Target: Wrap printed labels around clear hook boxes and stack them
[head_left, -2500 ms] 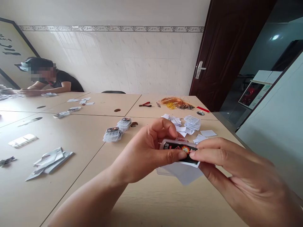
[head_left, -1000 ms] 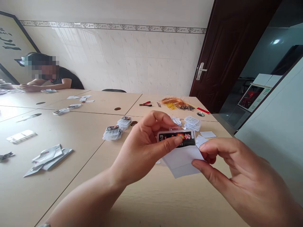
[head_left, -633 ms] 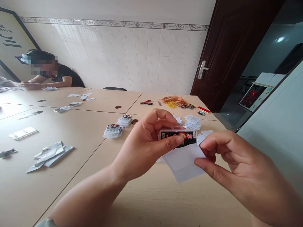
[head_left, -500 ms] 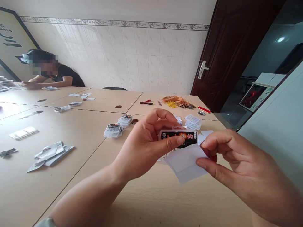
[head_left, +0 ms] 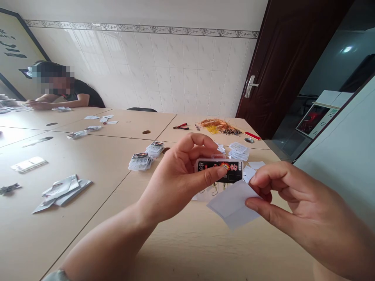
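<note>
My left hand (head_left: pixel 183 177) grips a clear plastic fishing hook box (head_left: pixel 234 177) with a black printed label; its thumb lies across the label. Several hooks show through the clear part below the label. A sheet of white paper (head_left: pixel 234 205) is pinched between the thumb and fingers of my right hand (head_left: pixel 288 199). The paper hangs just in front of the box's lower right part and hides some of it. Both hands are raised over the table.
Stacked hook boxes (head_left: pixel 140 160) and more clear boxes (head_left: pixel 238 151) stand beyond my hands. Farther back lie pliers (head_left: pixel 181 127) and a bundle of orange line (head_left: pixel 219 125). Folded papers (head_left: pixel 66 191) lie at left. Another person (head_left: pixel 88 93) sits at the far left.
The paper in my right hand has shifted slightly right and down, away from the box. More of the label and hooks show now. My left hand has barely moved.
</note>
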Demonstrator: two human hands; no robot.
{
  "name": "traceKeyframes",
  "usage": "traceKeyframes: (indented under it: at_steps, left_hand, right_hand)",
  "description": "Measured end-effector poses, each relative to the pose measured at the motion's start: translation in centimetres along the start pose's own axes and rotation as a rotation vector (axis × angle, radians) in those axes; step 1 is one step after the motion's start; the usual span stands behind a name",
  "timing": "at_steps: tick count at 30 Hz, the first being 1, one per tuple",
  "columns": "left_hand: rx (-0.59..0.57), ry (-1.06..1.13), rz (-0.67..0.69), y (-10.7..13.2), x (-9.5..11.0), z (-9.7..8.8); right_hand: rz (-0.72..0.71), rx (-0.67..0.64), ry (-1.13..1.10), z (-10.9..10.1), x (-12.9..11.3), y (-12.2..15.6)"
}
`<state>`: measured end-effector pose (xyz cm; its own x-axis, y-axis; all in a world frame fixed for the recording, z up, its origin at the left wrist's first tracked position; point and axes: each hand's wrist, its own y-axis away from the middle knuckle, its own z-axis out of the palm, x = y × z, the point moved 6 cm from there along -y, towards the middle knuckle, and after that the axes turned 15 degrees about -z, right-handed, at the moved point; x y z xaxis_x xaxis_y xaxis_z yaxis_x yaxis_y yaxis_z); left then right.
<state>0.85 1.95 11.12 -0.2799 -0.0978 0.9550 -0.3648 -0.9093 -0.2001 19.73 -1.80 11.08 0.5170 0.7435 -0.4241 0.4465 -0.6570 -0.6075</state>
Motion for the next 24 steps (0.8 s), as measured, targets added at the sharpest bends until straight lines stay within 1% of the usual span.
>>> traceKeyframes:
  at_steps: [3, 7, 12, 15, 18, 21, 24]
  left_hand:
    - [0.046, -0.04, 0.033, 0.1, 0.1, -0.7]
    - [0.097, -0.115, 0.047, 0.2, 0.3, -1.1]
    - [0.135, -0.199, 0.051, 0.3, 0.5, -0.5]
    - [0.173, -0.263, 0.083, 0.5, 0.7, -0.1]
    - [0.18, -0.301, 0.092, 0.7, 0.6, 0.2]
    - [0.168, -0.298, 0.091, 0.9, 0.5, 0.2]
    - [0.164, -0.272, 0.082, 0.9, 0.6, 0.2]
  right_hand:
    - [-0.007, -0.029, 0.036, 0.1, 0.0, 0.1]
    - [-0.068, -0.001, 0.173, 0.2, -0.3, -0.2]
    - [-0.22, -0.031, 0.276, 0.9, -1.2, -0.7]
    - [-0.303, -0.063, 0.31, 1.2, -1.7, -0.4]
    - [-0.383, -0.118, 0.329, 1.5, -2.0, 0.0]
    - [-0.425, -0.157, 0.348, 1.7, -2.3, 0.2]
    - [-0.423, -0.156, 0.368, 1.6, -2.4, 0.0]
